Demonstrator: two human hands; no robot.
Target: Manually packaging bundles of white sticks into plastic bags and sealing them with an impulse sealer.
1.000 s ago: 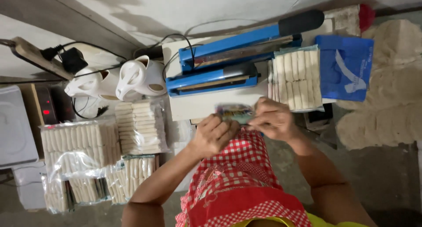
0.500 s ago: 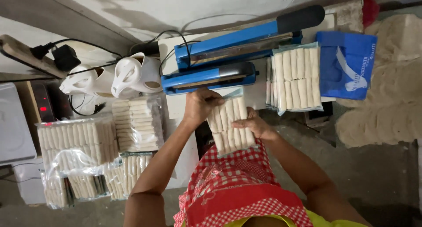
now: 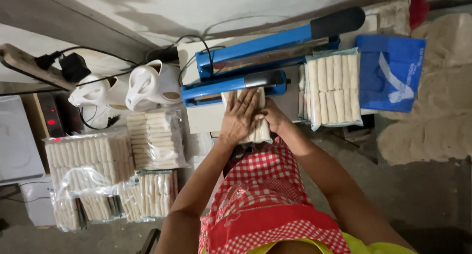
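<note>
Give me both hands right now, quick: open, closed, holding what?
Left hand: open, pressed flat on the pack of pale rolls.
Right hand: on the same pack's right edge; grip cannot be told.

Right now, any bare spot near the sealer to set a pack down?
One bare strip: the white board left of the left hand, under the blue sealer. Right of the right hand a bag of rolls and a blue bag fill it. The left side is crowded with stacked packs and kettles.
</note>
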